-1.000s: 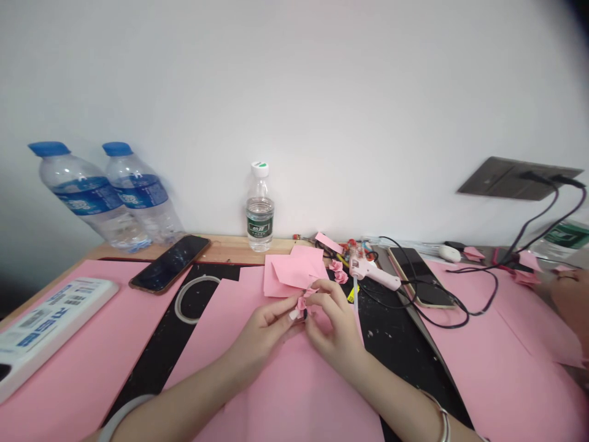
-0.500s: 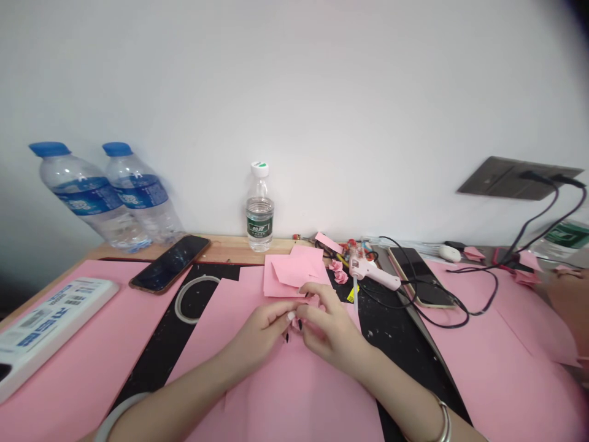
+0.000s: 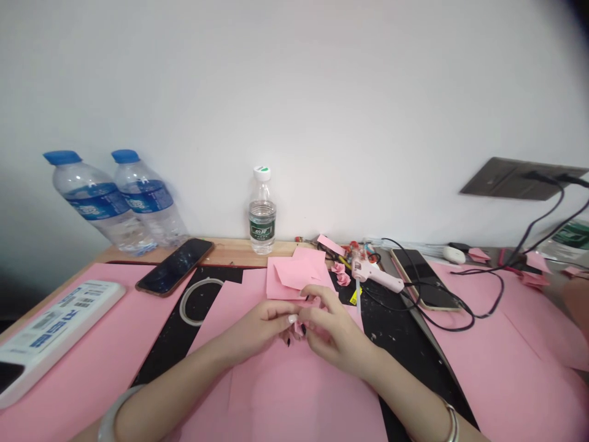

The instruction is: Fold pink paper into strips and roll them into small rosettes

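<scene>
On the small, clear plastic bottle [image 3: 262, 207] with a white cap [image 3: 262, 174], at the back edge of the desk [image 3: 225, 249], a dark green label [image 3: 262, 231] bears two white characters that look like 怡寶. Two large, clear plastic bottles [image 3: 123, 231] with blue caps [image 3: 62, 158], near the back left corner, carry blue labels [image 3: 99, 201] whose white marks are unreadable. Big blue lettering [image 3: 51, 334] on the long white box [image 3: 99, 296] by the left edge is too blurred to tell.
</scene>
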The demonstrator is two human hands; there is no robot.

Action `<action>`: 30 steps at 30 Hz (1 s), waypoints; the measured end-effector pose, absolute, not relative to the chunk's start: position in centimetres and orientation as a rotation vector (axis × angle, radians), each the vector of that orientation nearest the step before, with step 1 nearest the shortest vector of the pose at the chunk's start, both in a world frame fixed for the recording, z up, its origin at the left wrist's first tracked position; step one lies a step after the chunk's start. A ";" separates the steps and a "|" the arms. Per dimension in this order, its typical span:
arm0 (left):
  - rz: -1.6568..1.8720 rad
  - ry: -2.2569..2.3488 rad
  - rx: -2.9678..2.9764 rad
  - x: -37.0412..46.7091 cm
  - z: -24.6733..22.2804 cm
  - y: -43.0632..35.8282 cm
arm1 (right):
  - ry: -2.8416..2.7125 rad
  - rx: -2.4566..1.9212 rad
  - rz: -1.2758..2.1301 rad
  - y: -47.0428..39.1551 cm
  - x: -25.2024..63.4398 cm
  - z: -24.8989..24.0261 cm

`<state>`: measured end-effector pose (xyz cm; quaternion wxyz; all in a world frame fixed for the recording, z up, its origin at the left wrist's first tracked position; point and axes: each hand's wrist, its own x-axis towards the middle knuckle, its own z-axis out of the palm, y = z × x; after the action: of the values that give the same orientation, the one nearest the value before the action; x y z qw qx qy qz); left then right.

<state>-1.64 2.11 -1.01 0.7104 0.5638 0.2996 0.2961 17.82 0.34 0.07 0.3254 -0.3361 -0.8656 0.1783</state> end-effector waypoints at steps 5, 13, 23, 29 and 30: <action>0.833 0.691 1.030 -1.1 -1.4 2.0 | -1.989 -1.026 0.520 0.5 17.8 -0.7; 0.988 0.694 0.871 -0.3 -1.5 1.1 | -1.903 -1.039 0.545 0.0 17.2 -0.7; 0.964 0.704 0.887 -0.2 -1.4 0.5 | -1.891 -1.009 0.559 -0.1 17.0 -0.8; 0.931 0.681 0.941 -0.2 -1.3 0.5 | -1.908 -0.979 0.537 -0.1 17.0 -0.7; 0.920 0.686 0.958 -0.2 -1.3 0.4 | -1.916 -0.969 0.522 0.0 17.0 -0.7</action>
<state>-0.19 0.44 -1.30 0.7333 0.4356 0.3121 0.4184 16.96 -0.04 -0.70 0.4494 -0.3919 -0.7745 0.2111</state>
